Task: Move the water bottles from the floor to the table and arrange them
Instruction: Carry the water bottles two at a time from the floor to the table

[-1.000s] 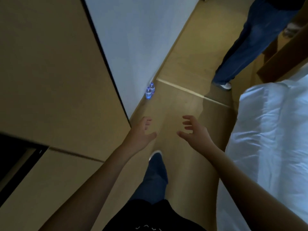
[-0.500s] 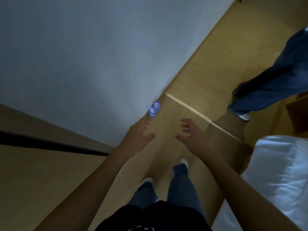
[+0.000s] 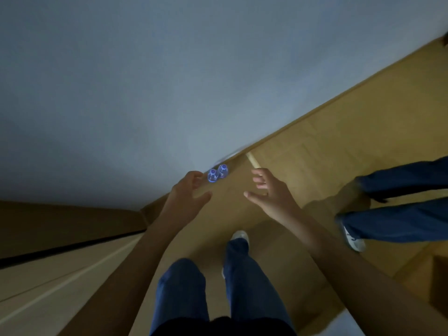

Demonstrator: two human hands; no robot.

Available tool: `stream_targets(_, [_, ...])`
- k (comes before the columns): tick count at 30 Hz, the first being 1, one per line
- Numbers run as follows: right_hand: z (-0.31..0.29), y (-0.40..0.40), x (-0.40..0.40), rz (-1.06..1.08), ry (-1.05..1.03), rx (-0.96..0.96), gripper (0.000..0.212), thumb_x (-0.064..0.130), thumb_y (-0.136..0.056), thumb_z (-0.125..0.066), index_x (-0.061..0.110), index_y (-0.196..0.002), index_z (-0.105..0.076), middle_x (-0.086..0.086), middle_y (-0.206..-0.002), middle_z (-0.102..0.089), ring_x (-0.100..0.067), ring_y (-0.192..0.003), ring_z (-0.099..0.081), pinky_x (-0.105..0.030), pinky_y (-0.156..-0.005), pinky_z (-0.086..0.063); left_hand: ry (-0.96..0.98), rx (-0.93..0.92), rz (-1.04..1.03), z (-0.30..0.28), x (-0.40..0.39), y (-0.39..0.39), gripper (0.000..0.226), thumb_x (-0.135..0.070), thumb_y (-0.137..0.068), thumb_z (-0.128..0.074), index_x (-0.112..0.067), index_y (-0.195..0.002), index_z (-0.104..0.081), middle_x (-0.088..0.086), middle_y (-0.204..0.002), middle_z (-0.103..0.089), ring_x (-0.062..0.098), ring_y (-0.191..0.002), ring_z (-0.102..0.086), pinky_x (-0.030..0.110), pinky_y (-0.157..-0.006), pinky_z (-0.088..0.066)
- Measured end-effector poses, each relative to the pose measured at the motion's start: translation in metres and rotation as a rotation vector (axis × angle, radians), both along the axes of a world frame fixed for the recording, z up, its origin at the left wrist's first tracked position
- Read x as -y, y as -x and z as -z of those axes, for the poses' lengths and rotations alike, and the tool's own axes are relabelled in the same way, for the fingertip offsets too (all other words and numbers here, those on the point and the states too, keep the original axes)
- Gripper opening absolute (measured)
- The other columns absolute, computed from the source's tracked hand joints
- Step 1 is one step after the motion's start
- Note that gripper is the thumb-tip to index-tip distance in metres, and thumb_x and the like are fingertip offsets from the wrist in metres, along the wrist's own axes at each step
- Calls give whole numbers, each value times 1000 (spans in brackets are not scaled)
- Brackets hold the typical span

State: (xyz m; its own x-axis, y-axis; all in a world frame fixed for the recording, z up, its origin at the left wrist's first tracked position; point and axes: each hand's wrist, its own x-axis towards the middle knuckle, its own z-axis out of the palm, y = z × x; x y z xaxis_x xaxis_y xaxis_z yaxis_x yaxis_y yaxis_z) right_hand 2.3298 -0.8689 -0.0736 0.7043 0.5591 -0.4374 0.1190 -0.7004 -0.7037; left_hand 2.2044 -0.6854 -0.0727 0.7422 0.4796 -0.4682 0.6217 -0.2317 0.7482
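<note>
Two small clear water bottles with blue caps, one [image 3: 212, 176] and the other [image 3: 222, 170], stand side by side on the wooden floor against the pale wall. My left hand [image 3: 188, 193] reaches out just left of and below them, fingers spread, holding nothing. Further right, my right hand [image 3: 269, 192] is stretched forward, also spread and empty, a short way from the bottles. No table is in view.
The pale wall [image 3: 169, 81] fills the upper left. A wooden cabinet [image 3: 60, 251] runs along the left. Another person's legs in jeans [image 3: 400, 209] and a white shoe stand at the right. My own legs [image 3: 218, 275] are below.
I have walked closer to the bottles; they look larger and nearer my left hand. The bed has dropped out of view and the other person's legs have shifted right.
</note>
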Motion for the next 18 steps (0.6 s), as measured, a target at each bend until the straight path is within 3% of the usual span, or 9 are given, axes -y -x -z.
stream_targets(7, [99,-68,-27,-82,34,-19,60,26,-87,-71,19,-139,-43,-4,-133,-54,-15,-118,-55,-28,-95,-46,-60,-37,-88,98,-7,-42,49,-23,-85,-69,-18,-130,-50,-10,-116,-54,7,-102,-53,21,-83,-36])
stream_targets(12, [220,-97,-45,-54,52,-28,60,25,-86,-72,18,-138,-45,-6,-133,-55,-17,-116,-56,-28,-94,-46,-116,-63,-88,215,-14,-57,53,-28,-86,-68,-17,-133,-47,1,-126,-56,8,-101,-49,23,-82,-35])
stream_targets(18, [385,-126,-52,25,72,-37,59,22,-85,-73,15,-137,-46,-7,-130,-57,-18,-112,-58,-22,-88,-42,-137,-80,-20,375,-32,-84,51,-32,-88,-65,-18,-133,-46,2,-128,-57,16,-112,-53,23,-84,-34])
